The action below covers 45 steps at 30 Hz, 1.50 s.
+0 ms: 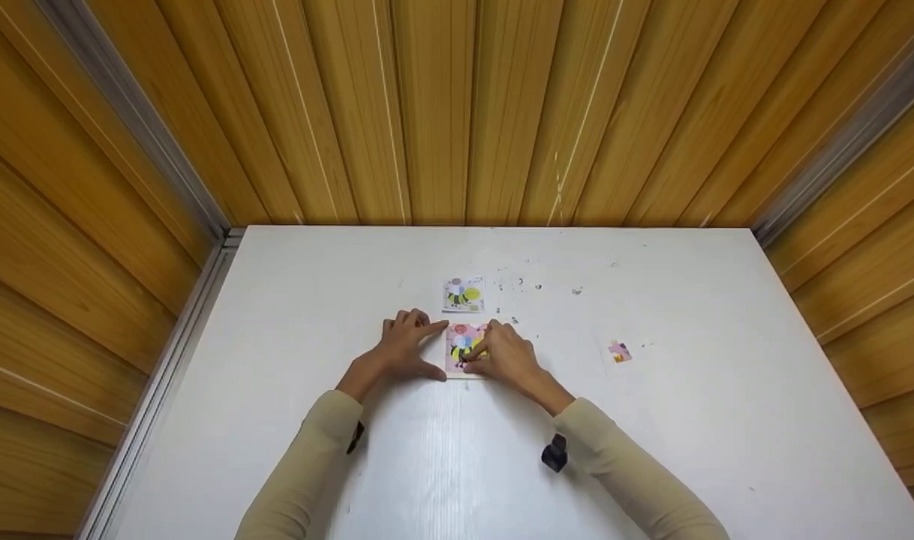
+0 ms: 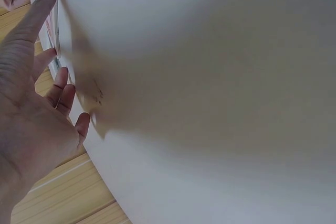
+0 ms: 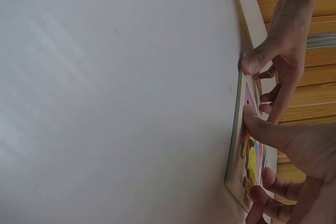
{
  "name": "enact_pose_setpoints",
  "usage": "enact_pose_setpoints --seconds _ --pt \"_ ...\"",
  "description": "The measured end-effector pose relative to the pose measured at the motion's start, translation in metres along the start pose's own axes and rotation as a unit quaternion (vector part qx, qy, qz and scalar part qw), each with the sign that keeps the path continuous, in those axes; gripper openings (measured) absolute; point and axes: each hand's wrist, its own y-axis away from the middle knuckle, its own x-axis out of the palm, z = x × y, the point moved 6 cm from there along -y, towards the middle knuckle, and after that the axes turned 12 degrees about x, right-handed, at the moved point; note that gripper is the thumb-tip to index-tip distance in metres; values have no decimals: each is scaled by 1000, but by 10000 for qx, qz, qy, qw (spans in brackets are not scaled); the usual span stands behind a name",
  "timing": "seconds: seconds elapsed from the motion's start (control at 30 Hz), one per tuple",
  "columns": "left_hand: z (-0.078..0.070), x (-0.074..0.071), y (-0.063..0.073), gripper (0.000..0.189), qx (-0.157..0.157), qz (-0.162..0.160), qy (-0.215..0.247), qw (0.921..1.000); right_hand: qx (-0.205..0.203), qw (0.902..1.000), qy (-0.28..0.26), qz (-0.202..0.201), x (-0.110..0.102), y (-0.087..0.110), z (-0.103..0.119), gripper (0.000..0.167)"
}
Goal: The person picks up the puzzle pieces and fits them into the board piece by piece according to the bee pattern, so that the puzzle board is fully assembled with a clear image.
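Observation:
A small square jigsaw puzzle [image 1: 455,361], its picture a yellow-and-black bee on pink, lies in a pale wooden board [image 3: 235,153] on the table. My left hand [image 1: 406,346] holds the board at its left side, thumb at the near corner and index finger at the far one. Over the puzzle's right half, my right hand [image 1: 511,358] has its thumb and fingers on a yellow puzzle piece [image 3: 252,161] and covers much of that side. Brown gaps show beside this piece in the right wrist view. Only the board's edge shows in the left wrist view.
Just beyond the board lies a picture card [image 1: 463,295] with the same bee. One loose pink-and-orange puzzle piece [image 1: 619,351] is off to the right on the white table [image 1: 292,300]. Dark specks mark the tabletop behind. Wood-patterned walls [image 1: 434,112] enclose the back and sides.

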Motion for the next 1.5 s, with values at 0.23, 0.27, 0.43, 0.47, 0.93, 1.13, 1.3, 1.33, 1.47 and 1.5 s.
enact_pose_setpoints --seconds 0.23,0.27,0.43,0.47,0.93,1.13,1.3,1.33,1.47,1.5 --pt "3 -3 0 96 -37 -31 60 10000 -328 9992 157 -133 1 1 7 20" --pt "3 -3 0 96 -25 -44 74 10000 -376 9990 135 -201 2 2 7 20" --pt "5 -6 0 97 -22 -66 -9 10000 -838 9951 -152 -504 4 5 6 23" --pt "5 -6 1 97 -50 -65 -39 10000 -969 9937 -199 -528 5 6 7 23" --pt "5 0 2 97 -58 -81 -50 9999 -1645 9821 550 -731 5 5 15 18" --pt "4 0 2 96 -40 -99 13 9999 -1106 9933 109 -314 8 4 6 16" --pt "3 0 2 96 -12 -78 -6 10000 -1233 9920 -73 -266 6 11 -1 20" --pt "3 0 1 96 -9 -75 -7 10000 -1225 9921 -132 -254 4 11 -3 21" --pt "2 2 1 97 -46 0 32 10000 -1023 9934 -436 -271 -2 13 -15 23" --pt "2 2 1 97 -45 -4 42 10000 -972 9936 -492 -280 -3 13 -18 22"
